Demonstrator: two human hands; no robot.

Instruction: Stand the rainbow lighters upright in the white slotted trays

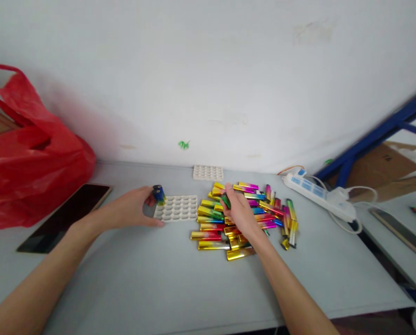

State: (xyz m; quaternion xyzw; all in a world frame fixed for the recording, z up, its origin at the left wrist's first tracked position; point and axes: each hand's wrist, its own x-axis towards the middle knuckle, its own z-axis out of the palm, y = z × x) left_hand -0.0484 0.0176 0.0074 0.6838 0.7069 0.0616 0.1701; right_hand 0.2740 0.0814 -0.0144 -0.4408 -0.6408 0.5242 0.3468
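Note:
A white tray with rows of holes [180, 208] lies on the grey table. Two blue-topped lighters [159, 194] stand upright at its back left corner. Around the tray's left side is my left hand [134, 208], thumb and fingers apart, its fingertips beside the standing lighters. My right hand [238, 208] is closed on a green lighter [225, 200] above a pile of shiny metallic lighters [211, 236] in gold, red, purple and blue, right of the tray.
A second white tray [208, 172] lies by the wall. At left are a dark flat tablet [66, 216] and a red plastic bag [36, 158]. A white power strip [319, 195] with cables is at right, near a blue metal frame [375, 139] and cardboard.

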